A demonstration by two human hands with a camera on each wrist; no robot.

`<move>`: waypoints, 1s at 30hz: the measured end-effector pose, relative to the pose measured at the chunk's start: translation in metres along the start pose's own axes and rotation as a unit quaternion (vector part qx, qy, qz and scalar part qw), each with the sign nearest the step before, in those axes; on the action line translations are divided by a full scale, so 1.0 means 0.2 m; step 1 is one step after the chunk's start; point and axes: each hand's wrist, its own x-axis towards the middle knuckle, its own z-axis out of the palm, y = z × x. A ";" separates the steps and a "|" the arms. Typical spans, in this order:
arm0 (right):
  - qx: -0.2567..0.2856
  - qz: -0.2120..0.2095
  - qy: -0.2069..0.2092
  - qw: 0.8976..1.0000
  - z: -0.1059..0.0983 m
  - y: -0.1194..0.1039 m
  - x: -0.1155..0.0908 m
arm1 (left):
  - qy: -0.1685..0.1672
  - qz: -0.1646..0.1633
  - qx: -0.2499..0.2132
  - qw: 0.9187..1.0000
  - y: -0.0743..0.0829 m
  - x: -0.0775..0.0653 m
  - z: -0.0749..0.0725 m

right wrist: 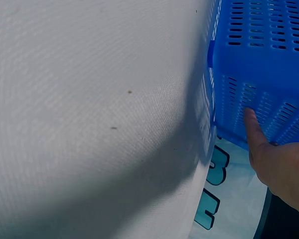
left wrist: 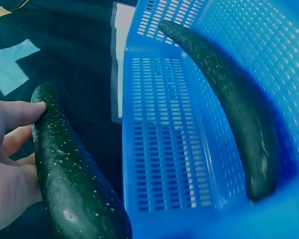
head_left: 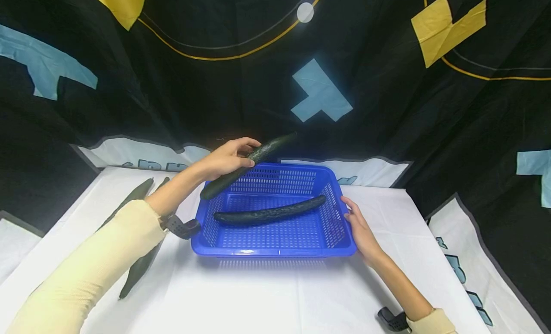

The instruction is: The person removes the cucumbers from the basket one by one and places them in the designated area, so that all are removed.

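My left hand (head_left: 232,158) pinches a dark green cucumber (head_left: 275,145) between thumb and fingers. This cucumber slants over the back left corner of a blue plastic basket (head_left: 280,252). In the left wrist view the speckled skin of the held cucumber (left wrist: 72,184) shows close up. A second, slightly curved cucumber (head_left: 271,215) lies across the basket floor. My right hand (head_left: 361,233) holds the basket's right rim; in the right wrist view one finger (right wrist: 254,127) lies along the outer wall.
More cucumbers (head_left: 139,272) lie on the white table (head_left: 241,300) at the left, partly hidden behind my left forearm. A black cloth (head_left: 241,94) with yellow and light blue shapes hangs beyond the table's far edge.
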 end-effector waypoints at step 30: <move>0.002 -0.002 -0.004 1.000 0.00 0.00 0.00 | 0.105 -0.144 0.071 0.981 -0.55 -0.83 -0.64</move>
